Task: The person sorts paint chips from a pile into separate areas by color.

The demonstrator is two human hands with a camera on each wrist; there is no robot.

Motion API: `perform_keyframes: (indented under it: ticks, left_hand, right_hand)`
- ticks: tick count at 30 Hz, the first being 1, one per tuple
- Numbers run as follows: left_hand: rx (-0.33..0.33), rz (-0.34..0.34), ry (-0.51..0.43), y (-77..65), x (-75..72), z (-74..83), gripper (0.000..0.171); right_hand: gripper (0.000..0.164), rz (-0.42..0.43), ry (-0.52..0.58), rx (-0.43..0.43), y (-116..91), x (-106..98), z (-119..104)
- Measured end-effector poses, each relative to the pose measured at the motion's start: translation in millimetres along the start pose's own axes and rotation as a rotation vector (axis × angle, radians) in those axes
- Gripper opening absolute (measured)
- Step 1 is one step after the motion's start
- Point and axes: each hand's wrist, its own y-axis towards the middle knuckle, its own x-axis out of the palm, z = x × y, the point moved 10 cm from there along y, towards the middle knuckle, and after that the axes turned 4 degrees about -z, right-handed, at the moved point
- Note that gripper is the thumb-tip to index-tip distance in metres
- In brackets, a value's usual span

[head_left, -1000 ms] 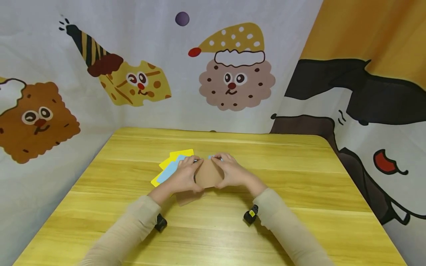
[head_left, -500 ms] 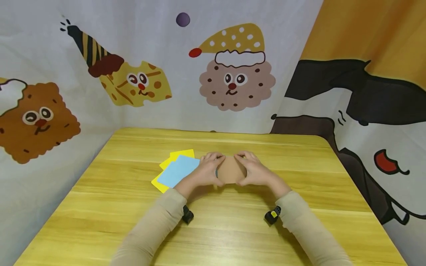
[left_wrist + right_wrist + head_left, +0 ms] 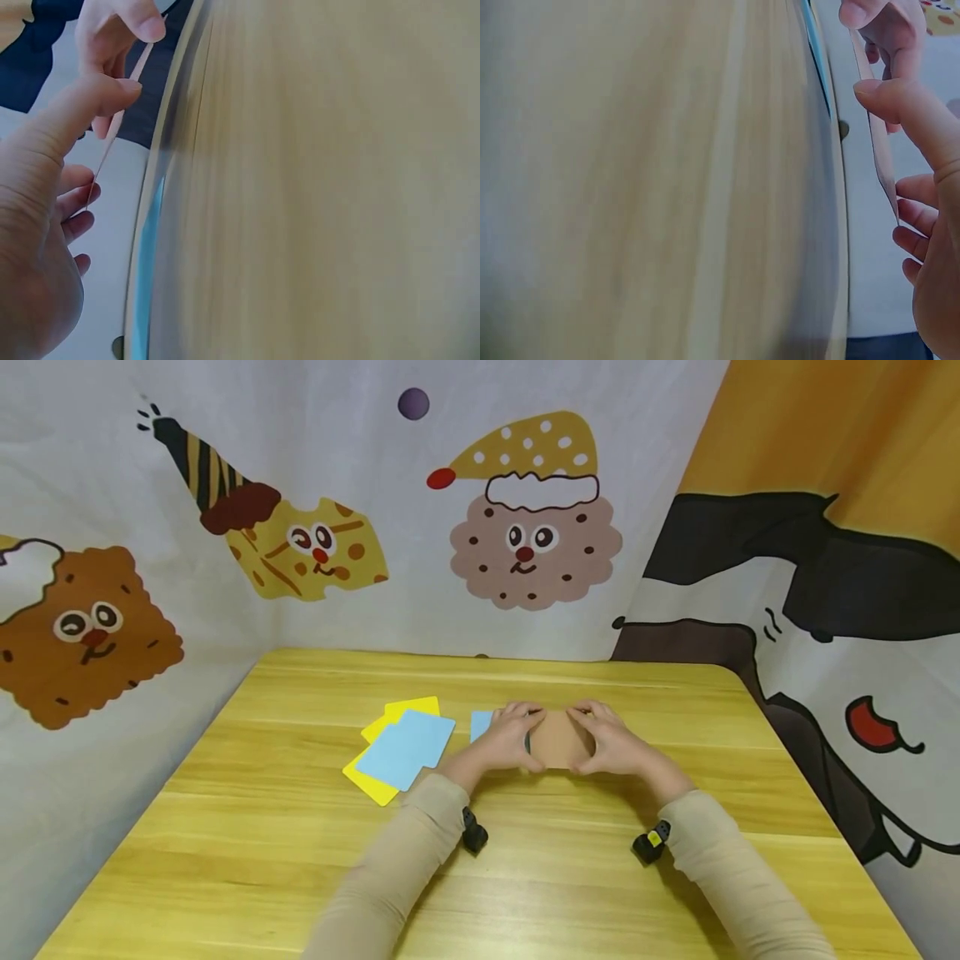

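A thin brown card [image 3: 558,739] is held up between both hands over the right-centre of the table. My left hand [image 3: 510,739] pinches its left side, thumb at the near face and fingers behind. On the opposite side my right hand [image 3: 617,745] grips it the same way. Both wrist views show the card [image 3: 112,139] nearly edge-on, raised above the tabletop. Behind the left hand a blue card [image 3: 480,725] lies flat, mostly covered by that hand; the right wrist view catches this blue card [image 3: 819,60] as a narrow strip.
Left of the hands, overlapping blue cards [image 3: 401,749] lie on top of yellow cards [image 3: 371,783]. The wooden table [image 3: 480,902] ends at a cartoon-printed curtain [image 3: 337,627] along its back. Black cameras [image 3: 474,833] are strapped at both wrists.
Both hands have moved right together with the brown card. The blue and yellow cards on the left have come into fuller view, and a separate blue card now shows behind the left hand.
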Motion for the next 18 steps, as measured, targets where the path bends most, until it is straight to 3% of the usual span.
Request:
perform_keyframes:
  ticks: [9, 18]
  left_hand:
    - [-0.021, -0.032, 0.015, 19.6, 12.8, -0.5, 0.095]
    - [-0.045, -0.053, 0.047, 28.1, 20.8, -8.7, 0.094]
  right_hand:
    - [0.101, -0.048, 0.014, 0.027, -2, 0, 18]
    - [0.098, -0.087, 0.055, 0.065, 2, 8, 30]
